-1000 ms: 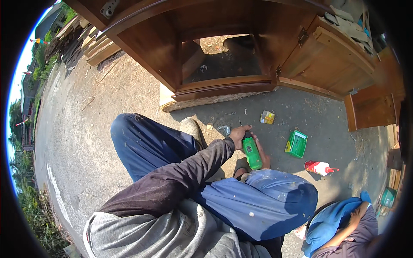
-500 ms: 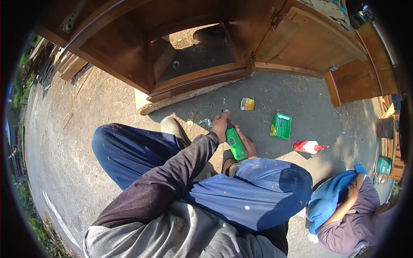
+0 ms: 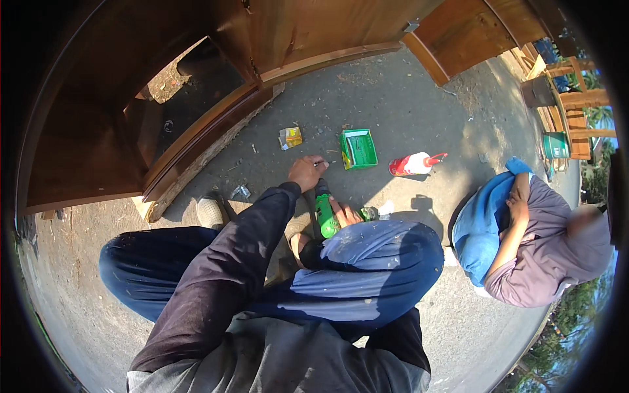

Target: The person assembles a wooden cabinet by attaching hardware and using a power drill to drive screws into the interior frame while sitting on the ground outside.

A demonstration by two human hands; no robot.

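My left hand reaches out past my knees, its thumb and fingers pinched on a thin dark bit that points right. Just below it is the black chuck of a green cordless drill. My right hand is wrapped round the drill's grip beside my right knee, with part of the fingers hidden behind the tool. The drill's nose points away from me. Ahead on the ground lie a small yellow box and an open green box.
A brown wooden cabinet lies ahead and left on a wooden plank. A white and red glue bottle lies right of the green box. Further right, another person sits with folded arms. A clear plastic scrap is near my left foot.
The view has swung right, so the cabinet sits further left. My left hand has come off the drill's front with the thin bit, which now points sideways. The drill has turned more upright.
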